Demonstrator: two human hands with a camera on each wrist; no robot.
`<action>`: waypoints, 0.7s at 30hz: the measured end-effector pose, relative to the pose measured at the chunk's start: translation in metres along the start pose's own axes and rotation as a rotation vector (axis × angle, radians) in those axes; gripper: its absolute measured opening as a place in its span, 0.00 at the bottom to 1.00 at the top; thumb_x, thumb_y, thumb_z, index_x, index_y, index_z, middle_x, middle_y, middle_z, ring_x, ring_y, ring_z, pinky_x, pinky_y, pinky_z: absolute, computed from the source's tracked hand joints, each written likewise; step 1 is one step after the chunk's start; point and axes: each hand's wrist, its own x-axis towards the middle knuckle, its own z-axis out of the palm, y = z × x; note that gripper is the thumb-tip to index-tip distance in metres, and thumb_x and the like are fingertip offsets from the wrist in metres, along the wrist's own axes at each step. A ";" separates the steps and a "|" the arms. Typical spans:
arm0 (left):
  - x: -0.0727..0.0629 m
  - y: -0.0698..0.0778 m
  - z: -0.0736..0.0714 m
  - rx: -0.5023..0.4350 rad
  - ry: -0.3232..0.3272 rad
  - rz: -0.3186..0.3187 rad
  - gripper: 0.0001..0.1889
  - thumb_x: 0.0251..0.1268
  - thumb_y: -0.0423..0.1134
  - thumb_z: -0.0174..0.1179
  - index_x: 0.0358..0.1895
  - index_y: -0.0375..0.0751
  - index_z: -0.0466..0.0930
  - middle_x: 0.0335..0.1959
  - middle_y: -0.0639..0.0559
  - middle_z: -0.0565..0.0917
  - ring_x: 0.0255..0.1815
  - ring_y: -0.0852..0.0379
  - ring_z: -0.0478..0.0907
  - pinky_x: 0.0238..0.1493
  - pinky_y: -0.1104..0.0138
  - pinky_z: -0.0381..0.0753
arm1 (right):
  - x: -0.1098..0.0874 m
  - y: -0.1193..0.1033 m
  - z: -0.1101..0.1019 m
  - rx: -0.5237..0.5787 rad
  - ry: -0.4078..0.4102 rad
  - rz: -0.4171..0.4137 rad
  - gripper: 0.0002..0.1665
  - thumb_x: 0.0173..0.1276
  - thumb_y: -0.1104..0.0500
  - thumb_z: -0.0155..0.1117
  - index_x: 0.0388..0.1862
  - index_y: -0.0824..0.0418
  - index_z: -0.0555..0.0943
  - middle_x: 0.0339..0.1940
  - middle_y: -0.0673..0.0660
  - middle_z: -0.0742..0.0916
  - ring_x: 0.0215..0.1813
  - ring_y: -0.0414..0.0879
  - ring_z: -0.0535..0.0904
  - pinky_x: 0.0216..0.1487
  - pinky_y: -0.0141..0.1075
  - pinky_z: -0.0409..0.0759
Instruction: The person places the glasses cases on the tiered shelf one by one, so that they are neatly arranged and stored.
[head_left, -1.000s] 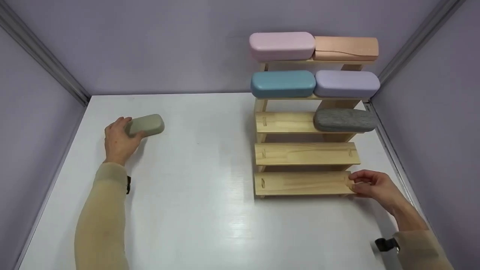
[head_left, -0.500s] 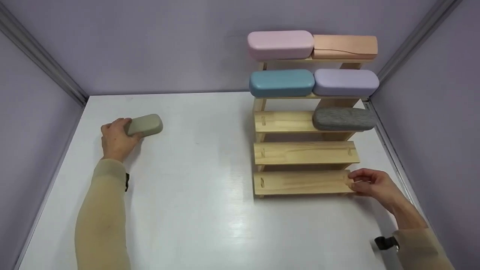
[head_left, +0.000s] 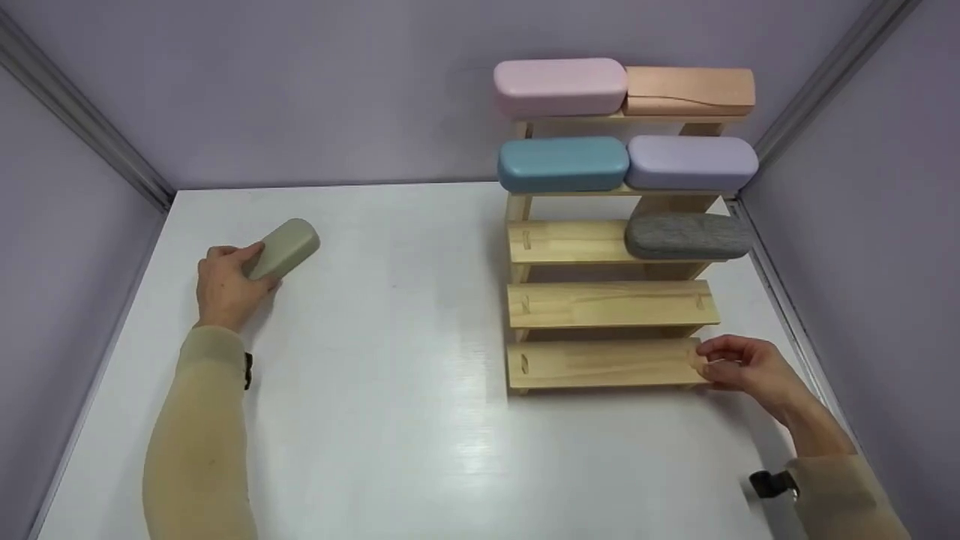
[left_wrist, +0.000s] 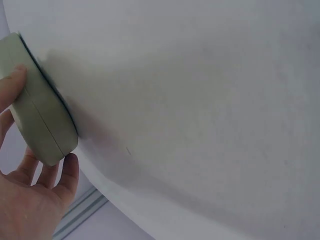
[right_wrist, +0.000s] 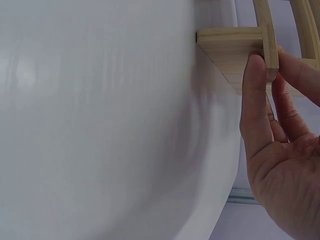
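A sage-green glasses case (head_left: 286,249) is gripped at its left end by my left hand (head_left: 229,285), on the left side of the white table. In the left wrist view the thumb lies on one side of the case (left_wrist: 42,110) and the fingertips press its end. My right hand (head_left: 761,375) pinches the right end of the lowest step of a wooden tiered rack (head_left: 600,364). The right wrist view shows the thumb under that board (right_wrist: 270,45) and fingers on top.
Pink (head_left: 561,86) and peach (head_left: 690,91) cases stand on the top step. Below them sit a teal case (head_left: 562,163) and a lilac case (head_left: 691,162). A grey fabric case (head_left: 688,235) lies on the middle step's right half. Pale walls (head_left: 337,90) border the table.
The left hand has turned the green case, so its far end now points more toward the back wall. The right hand keeps its hold on the rack.
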 end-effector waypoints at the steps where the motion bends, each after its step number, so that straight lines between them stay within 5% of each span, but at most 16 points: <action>1: 0.000 0.000 0.000 0.007 0.000 0.009 0.36 0.72 0.41 0.72 0.83 0.46 0.76 0.80 0.25 0.72 0.76 0.25 0.68 0.76 0.32 0.72 | 0.000 0.000 0.000 0.003 0.002 0.000 0.14 0.76 0.73 0.70 0.54 0.60 0.89 0.47 0.39 0.93 0.46 0.35 0.93 0.50 0.35 0.95; 15: -0.007 0.003 -0.006 -0.005 -0.020 0.033 0.34 0.74 0.40 0.70 0.81 0.42 0.77 0.80 0.26 0.77 0.77 0.25 0.71 0.78 0.31 0.70 | 0.000 -0.001 0.001 -0.018 0.021 0.005 0.13 0.76 0.72 0.71 0.56 0.64 0.88 0.44 0.39 0.93 0.45 0.34 0.92 0.49 0.34 0.94; 21: -0.011 0.009 -0.012 0.013 -0.019 0.083 0.31 0.75 0.41 0.70 0.80 0.41 0.79 0.79 0.26 0.79 0.76 0.23 0.73 0.76 0.30 0.72 | -0.001 0.001 0.001 0.055 0.004 -0.016 0.14 0.75 0.76 0.69 0.55 0.66 0.88 0.45 0.42 0.94 0.46 0.35 0.91 0.49 0.36 0.95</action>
